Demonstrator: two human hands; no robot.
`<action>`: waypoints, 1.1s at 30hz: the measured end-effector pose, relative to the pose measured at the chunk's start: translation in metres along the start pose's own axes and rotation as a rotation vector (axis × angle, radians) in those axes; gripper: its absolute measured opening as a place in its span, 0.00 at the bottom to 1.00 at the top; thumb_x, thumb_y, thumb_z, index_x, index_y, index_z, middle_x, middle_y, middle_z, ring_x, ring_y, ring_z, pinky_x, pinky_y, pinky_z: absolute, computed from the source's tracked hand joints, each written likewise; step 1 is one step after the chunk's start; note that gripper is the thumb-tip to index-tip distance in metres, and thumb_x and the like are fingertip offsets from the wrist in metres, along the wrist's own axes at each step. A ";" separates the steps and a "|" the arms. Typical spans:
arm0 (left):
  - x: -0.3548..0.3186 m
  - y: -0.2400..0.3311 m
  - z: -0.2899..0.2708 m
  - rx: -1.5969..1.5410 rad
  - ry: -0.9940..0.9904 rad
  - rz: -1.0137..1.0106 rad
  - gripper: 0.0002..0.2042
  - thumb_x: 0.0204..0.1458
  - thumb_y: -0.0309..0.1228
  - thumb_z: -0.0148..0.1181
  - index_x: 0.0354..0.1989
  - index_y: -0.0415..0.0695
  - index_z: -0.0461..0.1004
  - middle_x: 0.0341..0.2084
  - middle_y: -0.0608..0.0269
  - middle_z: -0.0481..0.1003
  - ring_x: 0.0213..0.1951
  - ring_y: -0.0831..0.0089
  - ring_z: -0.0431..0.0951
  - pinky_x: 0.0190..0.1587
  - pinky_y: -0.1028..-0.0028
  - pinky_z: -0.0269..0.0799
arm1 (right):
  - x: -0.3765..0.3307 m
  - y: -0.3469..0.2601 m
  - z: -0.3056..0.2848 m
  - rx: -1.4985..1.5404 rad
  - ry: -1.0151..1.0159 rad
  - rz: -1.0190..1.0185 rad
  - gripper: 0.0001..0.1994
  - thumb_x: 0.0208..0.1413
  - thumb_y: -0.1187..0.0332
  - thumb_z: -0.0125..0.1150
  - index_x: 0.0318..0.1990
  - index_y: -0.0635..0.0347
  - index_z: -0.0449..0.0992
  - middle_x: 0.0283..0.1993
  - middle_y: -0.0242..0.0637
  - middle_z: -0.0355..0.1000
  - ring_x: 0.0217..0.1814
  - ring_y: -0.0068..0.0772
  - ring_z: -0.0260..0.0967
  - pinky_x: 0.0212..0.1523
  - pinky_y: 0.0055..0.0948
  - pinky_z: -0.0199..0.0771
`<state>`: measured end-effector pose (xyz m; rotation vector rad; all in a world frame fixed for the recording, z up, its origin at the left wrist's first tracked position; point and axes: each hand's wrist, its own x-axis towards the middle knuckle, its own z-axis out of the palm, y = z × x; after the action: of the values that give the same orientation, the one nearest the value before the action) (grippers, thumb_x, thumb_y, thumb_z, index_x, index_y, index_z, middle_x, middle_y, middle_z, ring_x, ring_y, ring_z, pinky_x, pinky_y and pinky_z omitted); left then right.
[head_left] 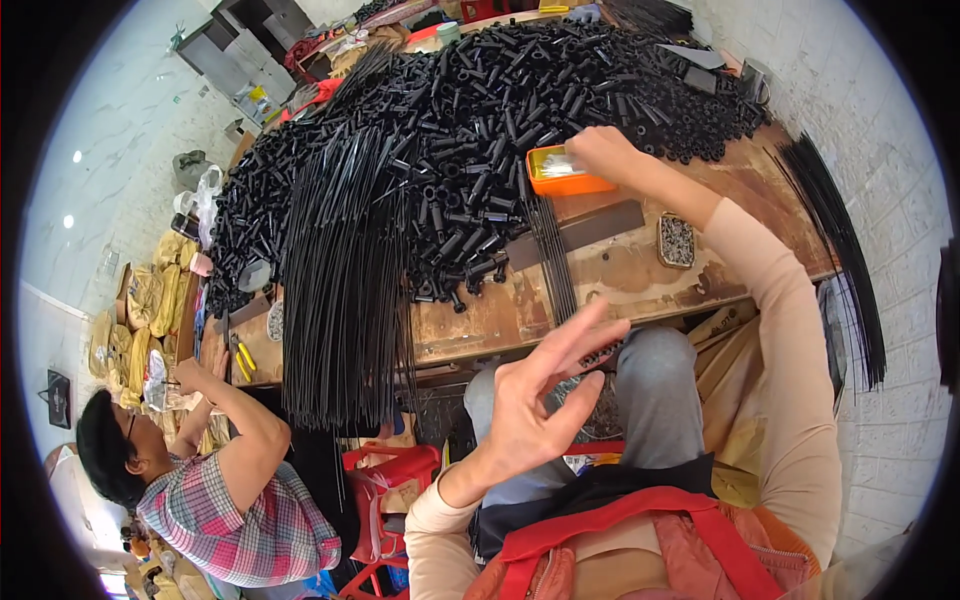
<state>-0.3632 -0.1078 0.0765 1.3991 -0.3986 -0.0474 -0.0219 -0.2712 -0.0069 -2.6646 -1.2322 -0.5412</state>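
My left hand [545,400] is raised above my lap near the table's front edge. Its fingers are stretched and the thumb stands apart. Small dark bits [600,354] show beside the fingers; whether they lie in the hand I cannot tell. My right hand [603,157] is closed over the right end of an orange box [572,186] that holds white pieces [553,167]. Its fingertips are mostly hidden, so what they hold is unclear. Between my hands, thin black rods [553,258] lie across a dark flat bar [605,221].
A big heap of black tubular parts [470,130] covers the table [460,330]. Long black rods [345,290] overhang its front edge; more rods [835,250] hang at right. A tin of small metal pieces [676,241] stands right. At left, a co-worker [240,490] sits near yellow-handled pliers [243,357].
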 end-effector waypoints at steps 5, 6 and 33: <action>0.000 -0.011 -0.007 0.235 -0.013 0.152 0.20 0.56 0.14 0.54 0.59 0.34 0.68 0.52 0.45 0.74 0.56 0.60 0.73 0.58 0.62 0.72 | 0.006 0.010 0.008 -0.010 -0.168 0.142 0.07 0.47 0.69 0.58 0.30 0.61 0.80 0.30 0.50 0.76 0.36 0.52 0.76 0.39 0.43 0.76; 0.000 -0.009 -0.006 0.161 0.028 0.087 0.18 0.57 0.15 0.53 0.57 0.34 0.70 0.52 0.46 0.73 0.56 0.61 0.73 0.58 0.62 0.73 | 0.004 0.011 0.004 0.023 -0.140 0.160 0.07 0.48 0.69 0.57 0.29 0.59 0.81 0.30 0.50 0.76 0.35 0.53 0.76 0.38 0.45 0.76; 0.017 0.000 -0.010 -0.084 0.312 -0.045 0.12 0.56 0.22 0.60 0.48 0.34 0.76 0.23 0.71 0.74 0.31 0.80 0.78 0.44 0.76 0.80 | -0.149 -0.186 -0.183 0.107 0.319 -0.279 0.25 0.45 0.78 0.61 0.55 0.59 0.75 0.34 0.37 0.68 0.32 0.33 0.70 0.29 0.29 0.73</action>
<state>-0.3445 -0.1032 0.0794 1.3067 -0.1046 0.1158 -0.2987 -0.3079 0.1024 -2.2219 -1.4882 -0.8735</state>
